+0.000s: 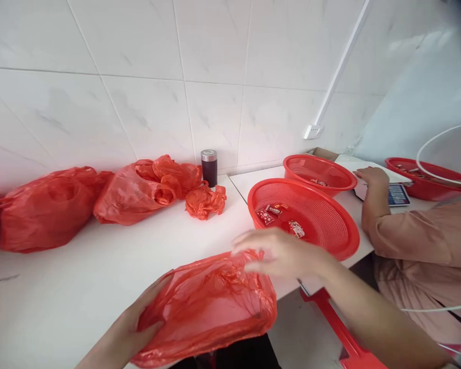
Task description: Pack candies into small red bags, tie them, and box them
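A red plastic bag [211,302] is spread wide in a tray-like shape at the table's front edge, its inside showing no contents. What gives it that shape is hidden under the film. My left hand [138,318] grips its left end, thumb over the rim and fingers along the outer side. Over the bag's far right corner is my right hand [280,253], slightly blurred, with thumb and fingers apart. Just beyond that hand stands a red perforated basket [330,220] with a few small wrapped packets [267,215] inside.
Filled red bags [54,210] and a crumpled red bag [205,201] lie along the wall beside a dark tumbler [209,169]. Another red basket [318,169] stands behind. At right, a co-worker's hand [372,176] rests over a scale [398,195], near a further red basket [438,189].
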{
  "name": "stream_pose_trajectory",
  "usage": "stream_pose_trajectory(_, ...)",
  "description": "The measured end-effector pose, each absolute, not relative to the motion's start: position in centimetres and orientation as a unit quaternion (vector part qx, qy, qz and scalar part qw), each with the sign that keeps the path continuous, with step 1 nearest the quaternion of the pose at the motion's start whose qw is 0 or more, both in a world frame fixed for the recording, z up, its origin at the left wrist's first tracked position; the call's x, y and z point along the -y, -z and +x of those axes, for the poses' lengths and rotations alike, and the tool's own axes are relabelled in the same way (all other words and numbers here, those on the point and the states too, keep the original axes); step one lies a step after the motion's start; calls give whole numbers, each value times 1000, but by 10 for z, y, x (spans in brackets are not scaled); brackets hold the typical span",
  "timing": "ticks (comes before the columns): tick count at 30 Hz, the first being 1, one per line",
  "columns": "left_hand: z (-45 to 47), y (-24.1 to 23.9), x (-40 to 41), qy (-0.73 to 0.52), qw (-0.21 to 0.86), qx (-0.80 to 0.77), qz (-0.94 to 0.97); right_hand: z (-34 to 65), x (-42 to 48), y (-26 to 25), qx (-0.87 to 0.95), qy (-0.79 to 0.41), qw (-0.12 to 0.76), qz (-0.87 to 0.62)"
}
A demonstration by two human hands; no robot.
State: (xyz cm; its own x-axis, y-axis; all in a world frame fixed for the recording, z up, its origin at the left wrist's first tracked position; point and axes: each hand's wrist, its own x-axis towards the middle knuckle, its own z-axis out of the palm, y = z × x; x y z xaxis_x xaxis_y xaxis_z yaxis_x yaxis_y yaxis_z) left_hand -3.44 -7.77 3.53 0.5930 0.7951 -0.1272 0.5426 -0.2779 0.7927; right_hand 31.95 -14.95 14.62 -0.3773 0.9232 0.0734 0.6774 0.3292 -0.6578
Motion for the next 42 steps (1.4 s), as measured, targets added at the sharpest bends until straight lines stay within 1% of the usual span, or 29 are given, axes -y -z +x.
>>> stream_pose_trajectory(1, -33, -32, 79, -161, 441, -427, 773, 339, 149, -153, 758, -244, 244, -553)
stream_pose_trajectory(2, -32, -29, 80, -178, 457, -427, 760, 361, 146, -157, 722, -212, 241, -613)
stream_pose_trajectory(4, -27, -22, 84, -215, 485, -422, 735, 409, 132, -152, 661, -173, 187, -706)
stream_pose_trajectory(5, -25, -19, 86, -231, 491, -422, 726, 432, 122, -145, 632, -170, 145, -742)
stream_pose_trajectory(7, -20, -13, 89, -247, 493, -424, 718, 470, 99, -126, 586, -200, 49, -784)
stream_pose_trajectory(9, -17, -7, 91, -253, 488, -430, 716, 492, 77, -106, 544, -222, -21, -809)
stream_pose_trajectory(12, -18, 2, 93, -264, 476, -448, 709, 494, 51, -83, 536, -227, -53, -811)
stream_pose_trajectory(16, -22, 7, 95, -277, 450, -480, 700, 467, 34, -61, 576, -196, -39, -793)
stream_pose_trajectory(21, -13, -6, 96, -279, 452, -504, 681, 441, 36, -48, 616, -159, -3, -772)
stream_pose_trajectory(24, -3, -18, 98, -265, 454, -519, 674, 444, 39, -59, 625, -154, 23, -765)
stream_pose_trajectory(27, 3, -29, 98, -238, 466, -527, 670, 452, 41, -90, 617, -147, 55, -771)
stream_pose_trajectory(30, 7, -34, 97, -209, 486, -519, 671, 441, 49, -132, 617, -161, 133, -758)
stream_pose_trajectory(32, 11, -35, 96, -208, 495, -517, 667, 413, 61, -153, 631, -232, 246, -698)
stream_pose_trajectory(33, 14, -35, 96, -209, 497, -515, 666, 393, 68, -158, 641, -274, 279, -660)
stream_pose_trajectory(34, 17, -36, 96, -206, 501, -512, 666, 371, 76, -160, 653, -325, 279, -625)
stream_pose_trajectory(36, 24, -37, 97, -198, 515, -501, 667, 326, 90, -152, 683, -417, 217, -560)
stream_pose_trajectory(37, 27, -38, 97, -194, 524, -494, 666, 305, 96, -143, 698, -424, 193, -544)
stream_pose_trajectory(39, 30, -41, 99, -188, 538, -489, 660, 274, 102, -124, 738, -401, 162, -518)
stream_pose_trajectory(42, 31, -44, 101, -184, 542, -497, 652, 255, 101, -103, 791, -331, 143, -495)
